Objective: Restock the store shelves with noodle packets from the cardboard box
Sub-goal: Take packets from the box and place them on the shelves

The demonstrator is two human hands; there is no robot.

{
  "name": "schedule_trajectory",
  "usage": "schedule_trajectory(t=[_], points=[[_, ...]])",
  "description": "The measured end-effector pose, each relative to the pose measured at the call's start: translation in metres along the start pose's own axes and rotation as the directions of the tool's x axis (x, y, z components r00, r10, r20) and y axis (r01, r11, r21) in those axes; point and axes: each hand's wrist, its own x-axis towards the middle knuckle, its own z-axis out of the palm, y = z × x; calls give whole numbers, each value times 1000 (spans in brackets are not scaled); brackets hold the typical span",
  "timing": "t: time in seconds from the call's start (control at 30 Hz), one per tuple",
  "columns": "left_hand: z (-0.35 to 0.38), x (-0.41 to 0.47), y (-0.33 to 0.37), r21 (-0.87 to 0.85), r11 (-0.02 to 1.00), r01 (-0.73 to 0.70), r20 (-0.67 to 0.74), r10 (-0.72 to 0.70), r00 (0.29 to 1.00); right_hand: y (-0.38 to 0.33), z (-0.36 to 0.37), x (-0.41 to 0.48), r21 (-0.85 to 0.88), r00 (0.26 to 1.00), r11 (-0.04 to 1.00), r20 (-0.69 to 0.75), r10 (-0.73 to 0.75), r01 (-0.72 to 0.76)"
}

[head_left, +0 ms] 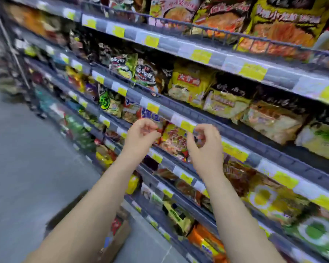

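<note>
The noodle packet (174, 142) stood at the front of a middle shelf tier, between the two raised hands. It was a glossy plastic pillow pack printed in red, orange and yellow, with crinkled film that caught the light. Its print was too blurred to read.

The left hand (141, 135) was at the packet's left edge with thumb and fingers curled toward each other. The right hand (205, 147) was at the right edge, fingers likewise curled. Motion blur at the fingertips made it impossible to tell whether either hand pinched the film or only hovered beside it.

The shelves (241, 130) were grey metal tiers with flat front rails that carried yellow price labels (187, 125). A low wire guard (179, 25) ran along the top tier. Other packs filled every tier: yellow packets (190, 82) above the hands and an orange packet (203, 238) below them. All were soft, puffed film bags, and they leaned at mixed angles.

The cardboard box (122, 236) sat on the grey floor (27, 168) just beside the base of the shelving. It was plain brown board with an open top, and red wrappers showed inside. The left forearm covered much of it, and its lower part ran out of frame. The right end of the shelving was cut off by the frame edge, and the far left end dissolved into blur.
</note>
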Motion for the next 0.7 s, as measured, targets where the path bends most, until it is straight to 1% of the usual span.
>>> schedule_trajectory(t=[0.17, 0.27, 0.33, 0.4, 0.53, 0.57, 0.63, 0.7], points=[[-102, -49, -56, -46, 988, 150, -61, -152, 986, -22, 82, -75, 61, 988, 992, 112, 105, -112], [-157, -74, -93, -61, 969, 239, -38, -241, 970, -40, 131, -128, 94, 960, 962, 139, 241, -255], [-191, -89, -121, -38, 955, 295, -34, -296, 954, -51, 163, -165, 103, 942, 942, 145, 304, -319], [-221, -102, -146, 2, 929, 371, -25, -371, 928, -61, 191, -198, 102, 912, 917, 194, 361, -385], [-263, -113, -193, 68, 850, 522, 14, -524, 852, -71, 239, -243, 79, 834, 860, 304, 461, -504], [-269, -113, -204, 80, 827, 557, 23, -560, 828, -72, 249, -250, 60, 802, 837, 334, 496, -543], [-279, -108, -225, 108, 779, 617, 40, -624, 780, -69, 271, -263, 8, 711, 770, 392, 584, -638], [-285, -98, -244, 121, 739, 662, 52, -671, 740, -61, 292, -271, -45, 634, 720, 437, 638, -693]])
